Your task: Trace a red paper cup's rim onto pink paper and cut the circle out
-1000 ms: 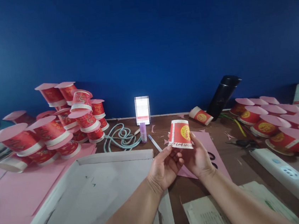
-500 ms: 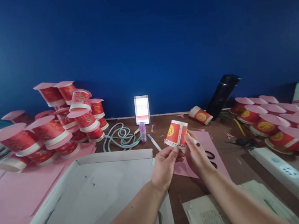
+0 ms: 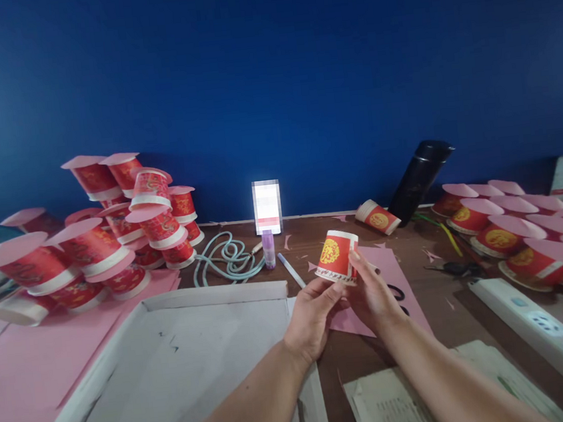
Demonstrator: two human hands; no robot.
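- Cup (image 3: 336, 252), red with a yellow emblem, is sitting between the 2 hands, wide rim facing down, above the brown table (image 3: 308, 231).
- Left hand (image 3: 310, 319) is gripping the cup's lower rim, thumb pressing near the black marks.
- Right hand (image 3: 372, 293) is clasping the cup's right side, its fingers lying against the wall.
- Pink sheet (image 3: 391, 266) is lying beneath the right hand.
- Pen (image 3: 292, 269) and purple glue stick (image 3: 268, 252) are resting beyond the left hand.

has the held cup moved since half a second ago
Yes, slightly: the held cup has shifted right and lower in the view, judged against the purple tube, and has turned too.
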